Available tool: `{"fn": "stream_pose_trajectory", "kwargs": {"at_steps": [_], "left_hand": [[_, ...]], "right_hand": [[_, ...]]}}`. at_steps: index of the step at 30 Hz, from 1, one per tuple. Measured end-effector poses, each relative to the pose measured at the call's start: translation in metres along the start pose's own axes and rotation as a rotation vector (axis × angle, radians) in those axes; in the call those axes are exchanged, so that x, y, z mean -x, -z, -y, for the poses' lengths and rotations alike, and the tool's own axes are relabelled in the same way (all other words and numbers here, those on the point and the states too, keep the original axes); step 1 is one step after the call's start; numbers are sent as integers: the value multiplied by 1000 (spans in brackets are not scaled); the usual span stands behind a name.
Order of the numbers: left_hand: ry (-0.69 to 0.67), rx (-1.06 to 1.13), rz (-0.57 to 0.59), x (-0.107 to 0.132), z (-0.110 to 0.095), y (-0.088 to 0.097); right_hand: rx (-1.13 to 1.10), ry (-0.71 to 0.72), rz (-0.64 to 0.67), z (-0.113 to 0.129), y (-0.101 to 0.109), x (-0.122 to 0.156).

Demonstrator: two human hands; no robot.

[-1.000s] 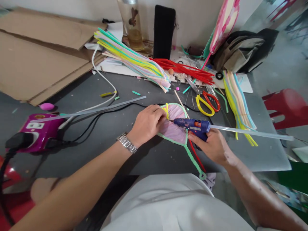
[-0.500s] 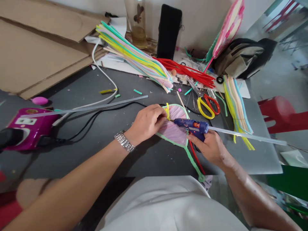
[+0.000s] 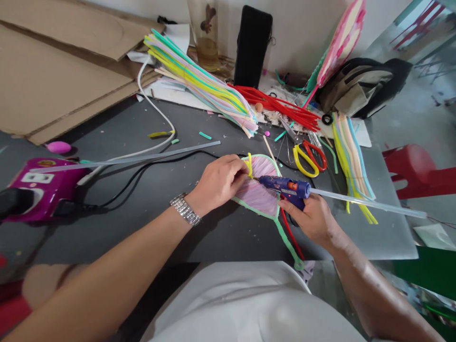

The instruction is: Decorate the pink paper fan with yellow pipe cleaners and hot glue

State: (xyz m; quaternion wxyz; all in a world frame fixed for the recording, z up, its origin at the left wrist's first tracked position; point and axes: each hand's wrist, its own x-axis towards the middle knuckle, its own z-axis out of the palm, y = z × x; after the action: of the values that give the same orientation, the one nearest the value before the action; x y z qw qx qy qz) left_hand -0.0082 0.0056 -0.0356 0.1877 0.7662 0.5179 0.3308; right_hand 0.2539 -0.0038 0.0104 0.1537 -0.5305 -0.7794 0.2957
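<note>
My right hand [image 3: 313, 216] is closed round the handle of a blue hot glue gun [image 3: 285, 185], and a long clear glue stick [image 3: 366, 201] sticks out of its back end. The gun's nozzle touches or nearly touches a bent yellow pipe cleaner [image 3: 250, 164]. My left hand [image 3: 224, 178] pinches that pipe cleaner between thumb and fingers over a pink and lilac fan-shaped piece [image 3: 261, 197]. A mint-green fuzzy edge borders the piece, ending in a green stem [image 3: 285, 237] toward me. Part of the piece is hidden under my left hand.
Scissors [image 3: 306, 156] lie beyond the glue gun. Bundles of coloured pipe cleaners [image 3: 203, 85] and red ones [image 3: 281, 107] lie at the back near a phone [image 3: 252, 47]. A purple power socket [image 3: 46, 190] stands at left, below cardboard [image 3: 71, 66]. A black cord [image 3: 142, 168] crosses the table.
Both hands, the glue gun and the yellow pipe cleaner hold nearly the same place. The whole view has shifted very slightly.
</note>
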Motion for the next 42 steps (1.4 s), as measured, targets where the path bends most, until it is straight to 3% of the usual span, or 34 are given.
{"fn": "stream_pose_trajectory", "kwargs": {"at_steps": [42], "left_hand": [[-27,14,-20,0,2,-1]], "right_hand": [[17,66,-23,-2,-4,5]]}}
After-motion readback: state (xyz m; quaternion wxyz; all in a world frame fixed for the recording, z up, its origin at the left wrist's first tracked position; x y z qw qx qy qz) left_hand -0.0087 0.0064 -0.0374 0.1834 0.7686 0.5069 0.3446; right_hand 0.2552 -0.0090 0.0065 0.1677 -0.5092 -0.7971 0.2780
